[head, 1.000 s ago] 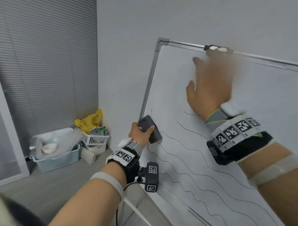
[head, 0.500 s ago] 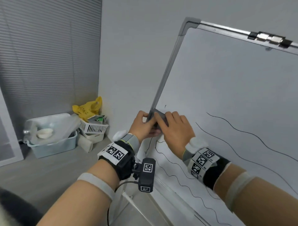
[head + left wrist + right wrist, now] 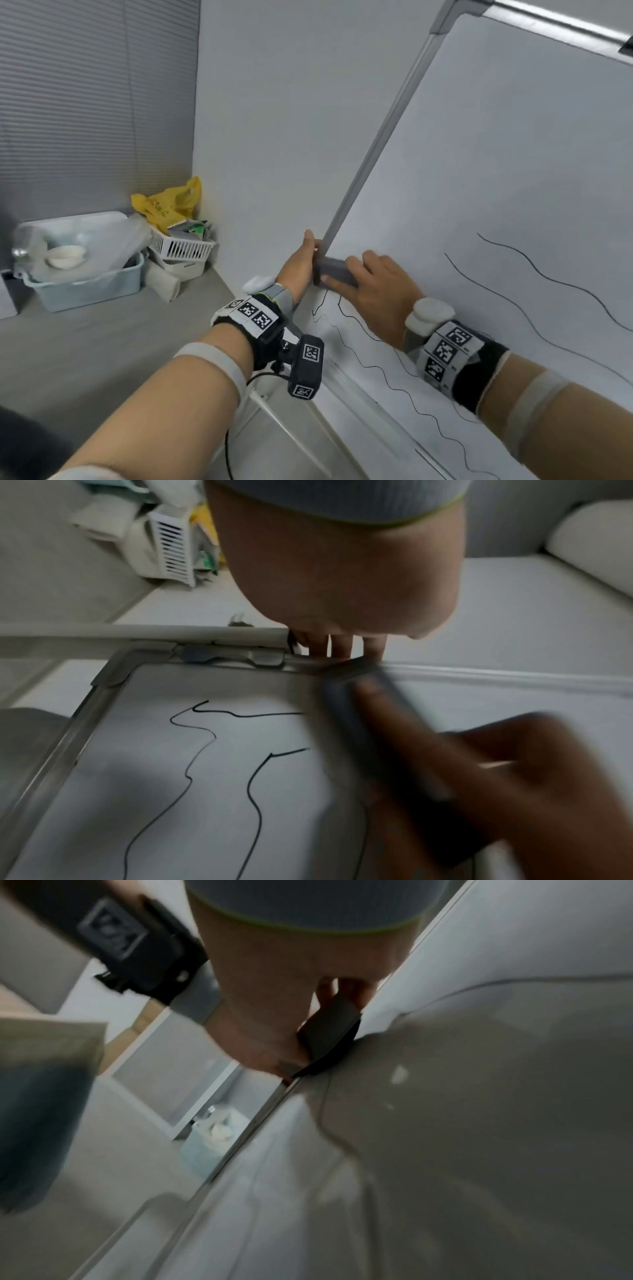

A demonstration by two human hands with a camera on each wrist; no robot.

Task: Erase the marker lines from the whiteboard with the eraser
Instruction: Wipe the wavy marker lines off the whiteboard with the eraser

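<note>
The whiteboard leans tilted, with black wavy marker lines across its lower part; their left ends show in the left wrist view. A dark grey eraser lies flat against the board beside its left frame, just above those ends. My right hand grips the eraser, fingers on top and thumb below; the right wrist view shows the eraser under that hand. My left hand holds the frame edge next to the eraser's left end, its fingers curled past the frame.
On the floor in the left corner stand a pale blue tub holding a bowl, a white slatted basket and a yellow bag. Grey blinds cover the left wall. The board's bottom ledge runs under my wrists.
My right hand dropped from the board's upper part onto the eraser. The left hand gave the eraser over and now holds the frame. The view moved closer to the board.
</note>
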